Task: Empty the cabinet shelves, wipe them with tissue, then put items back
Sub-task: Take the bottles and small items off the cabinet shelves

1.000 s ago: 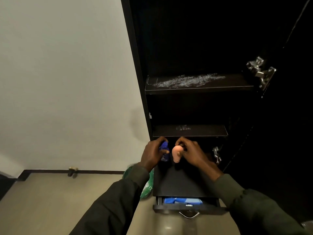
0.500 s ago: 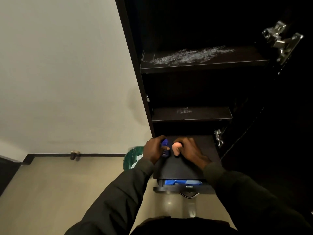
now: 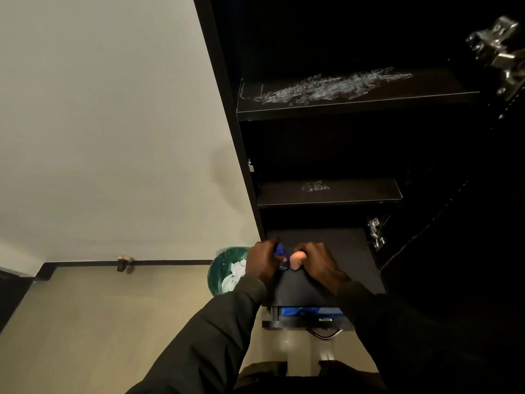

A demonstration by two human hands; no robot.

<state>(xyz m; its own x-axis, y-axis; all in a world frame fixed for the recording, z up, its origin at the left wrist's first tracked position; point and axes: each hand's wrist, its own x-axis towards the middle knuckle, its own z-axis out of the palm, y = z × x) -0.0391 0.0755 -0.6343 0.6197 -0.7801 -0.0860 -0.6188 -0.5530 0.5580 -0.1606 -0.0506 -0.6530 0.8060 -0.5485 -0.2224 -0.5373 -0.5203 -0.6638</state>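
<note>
A black open cabinet fills the right half of the view. Its upper shelf (image 3: 355,102) and middle shelf (image 3: 329,194) carry white scuff marks and hold nothing. Over the front left of the lowest shelf (image 3: 352,251), my left hand (image 3: 262,264) grips a small blue bottle (image 3: 281,253). My right hand (image 3: 318,264) holds a small peach-coloured rounded item (image 3: 297,258) right beside it. Both items sit low, at or just above the shelf surface; contact cannot be told.
Below the lowest shelf a drawer (image 3: 306,322) stands pulled out, with blue contents showing. A green bin (image 3: 227,270) with white crumpled tissue stands on the floor left of the cabinet. Metal hinges (image 3: 500,52) mark the open door on the right. A doorstop (image 3: 124,261) sits by the skirting.
Both hands have gone down with the blue bottle and the peach item, from in front of the middle shelf to the lowest shelf. The camera has tilted down and moved closer.
</note>
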